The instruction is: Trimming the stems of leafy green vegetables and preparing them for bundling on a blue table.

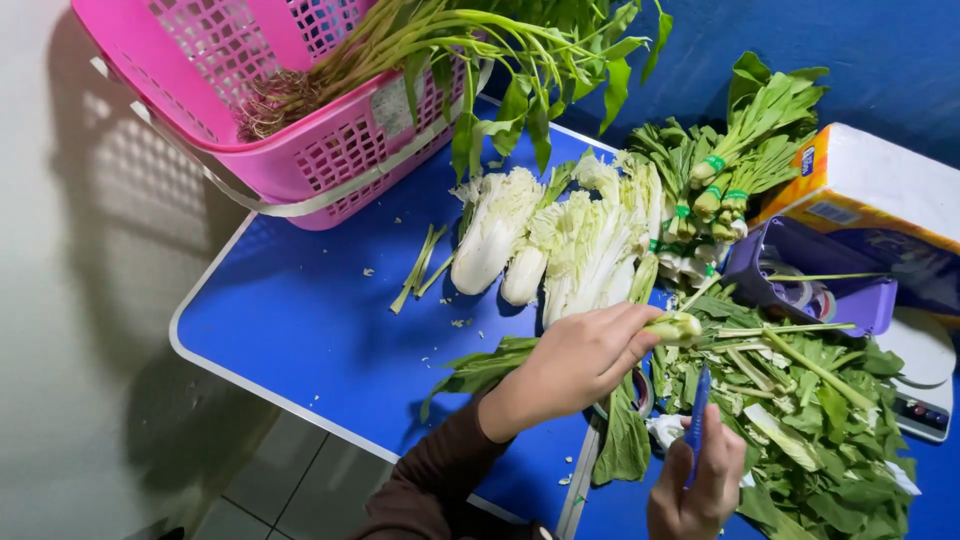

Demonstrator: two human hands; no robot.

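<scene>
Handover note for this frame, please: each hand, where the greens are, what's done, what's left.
Left hand: grip shut on the pale stem end of a leafy green vegetable stalk, held over the blue tabletop.
Right hand: grip shut on a slim blue-handled tool, blade not visible.
Done: tied bunches of greens with green bands; pale napa cabbages lie laid out.
Loose cut leaves and stems are piled on the right.
Left: long rooted greens in the pink plastic basket.
</scene>
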